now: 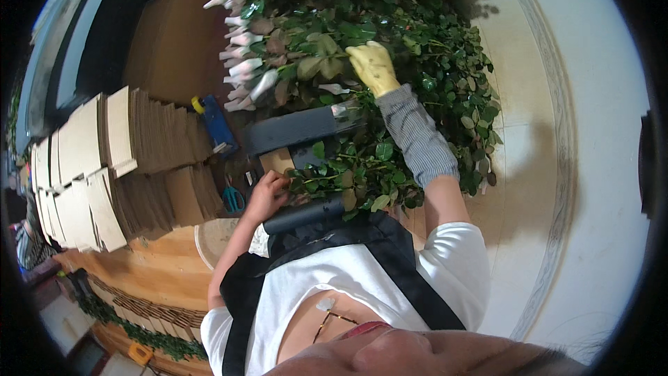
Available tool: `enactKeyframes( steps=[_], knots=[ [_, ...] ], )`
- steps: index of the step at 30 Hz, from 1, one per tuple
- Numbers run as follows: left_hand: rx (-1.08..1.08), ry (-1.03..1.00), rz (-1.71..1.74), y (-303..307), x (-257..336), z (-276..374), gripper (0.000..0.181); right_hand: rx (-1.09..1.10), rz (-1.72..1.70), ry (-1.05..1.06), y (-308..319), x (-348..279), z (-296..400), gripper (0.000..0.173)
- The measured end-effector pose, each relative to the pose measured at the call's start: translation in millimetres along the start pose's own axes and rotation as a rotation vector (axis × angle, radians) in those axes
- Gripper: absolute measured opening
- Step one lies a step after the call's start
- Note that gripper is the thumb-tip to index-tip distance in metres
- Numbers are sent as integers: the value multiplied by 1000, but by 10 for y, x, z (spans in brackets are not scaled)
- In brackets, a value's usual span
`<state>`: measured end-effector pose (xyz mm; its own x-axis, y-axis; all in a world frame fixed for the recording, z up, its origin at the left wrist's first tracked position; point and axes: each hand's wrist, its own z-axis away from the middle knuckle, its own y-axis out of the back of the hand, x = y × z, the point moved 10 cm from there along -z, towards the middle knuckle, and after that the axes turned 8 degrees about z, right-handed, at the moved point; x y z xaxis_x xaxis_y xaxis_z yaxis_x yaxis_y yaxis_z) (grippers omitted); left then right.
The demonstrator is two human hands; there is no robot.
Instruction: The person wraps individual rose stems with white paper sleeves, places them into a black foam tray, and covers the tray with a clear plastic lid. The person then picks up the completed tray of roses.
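My left hand (269,196), bare, rests with bent fingers at a small cardboard piece (277,161) and the end of a leafy bunch of stems (360,175); its fingertips are partly hidden. The bunch lies between a ribbed dark pad (292,128) and a black roll (305,214) by my apron. My right hand (373,65), in a yellow rubber glove with a grey knitted sleeve, is closed around a leafy stem above the large pile of stems (417,36). White sleeve-like covers (245,67) enclose the stem tips along the pile's left side.
Stacked cardboard sheets (151,130) stand at the left. Between them and the ribbed pad lie a blue tool with a yellow end (216,125) and teal-handled scissors (233,199). More cardboard and greenery (141,331) show at lower left. A pale wall (610,167) curves along the right.
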<state>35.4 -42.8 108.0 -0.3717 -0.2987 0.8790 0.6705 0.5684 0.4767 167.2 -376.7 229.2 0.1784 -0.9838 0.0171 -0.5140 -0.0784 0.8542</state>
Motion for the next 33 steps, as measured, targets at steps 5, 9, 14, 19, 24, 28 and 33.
enactKeyframes(
  steps=[5,9,14,19,24,28,33],
  knots=[
    [-75,82,88,-14,-181,71,35,-240,453,-303,416,633,163,23],
    [-26,-31,6,-31,-90,32,35,481,385,-870,1719,1673,1016,36],
    [18,-41,75,-52,-163,50,35,431,912,-311,2753,810,713,28],
    [41,17,126,27,-155,60,39,-52,248,128,2293,-781,89,29],
    [6,13,144,-54,-191,44,35,-211,39,67,1425,-903,405,32],
    [-2,15,96,-32,-182,75,36,1,98,101,1432,-1042,55,23],
    [6,-53,75,-39,-95,-2,36,306,269,146,1097,-136,-850,39]
  ],
)
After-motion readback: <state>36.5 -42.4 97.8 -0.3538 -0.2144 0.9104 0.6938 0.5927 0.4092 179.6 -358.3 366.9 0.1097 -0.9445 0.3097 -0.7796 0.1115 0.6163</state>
